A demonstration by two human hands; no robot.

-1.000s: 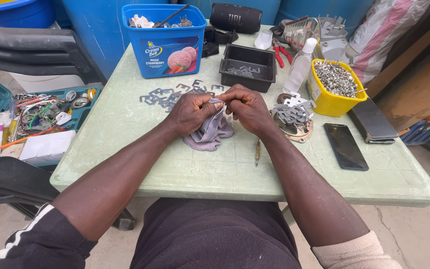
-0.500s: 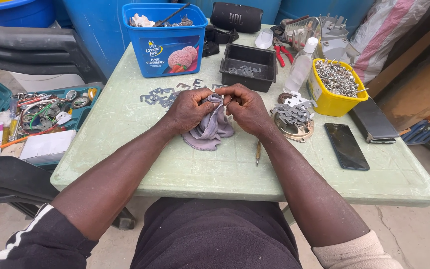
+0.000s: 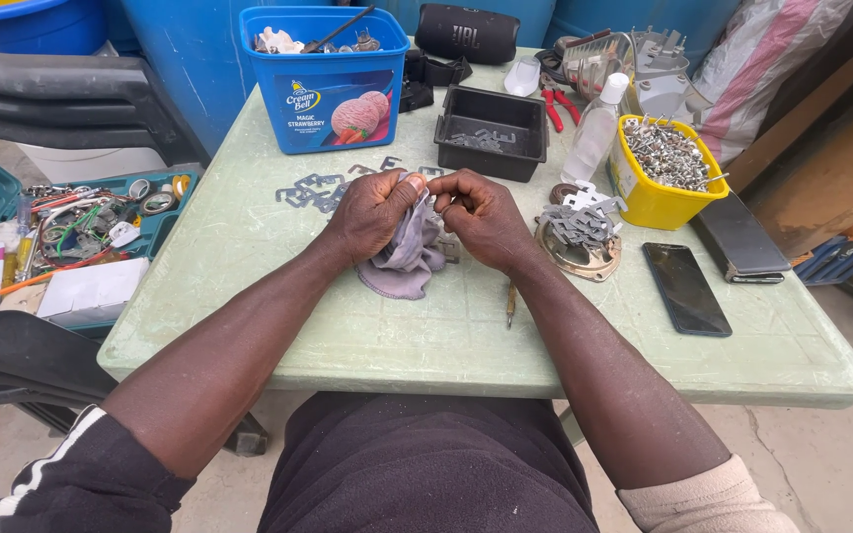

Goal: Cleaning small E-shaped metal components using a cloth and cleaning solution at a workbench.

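Observation:
My left hand grips a grey cloth that hangs down onto the pale green plastic table. My right hand meets it at the fingertips, pinching a small flat metal piece against the cloth; the piece is mostly hidden by my fingers. Flat grey metal pieces lie loose on the table just left of my hands. More of them are stacked on a round metal dish to the right.
A blue tub and a black tray stand behind my hands. A yellow tub of screws, a clear bottle, a phone and a dark case lie right. A teal toolbox sits left. A small screwdriver lies near.
My hands stay together at the table's middle, working the cloth over the small metal piece; the cloth has shifted slightly. Nothing else has moved.

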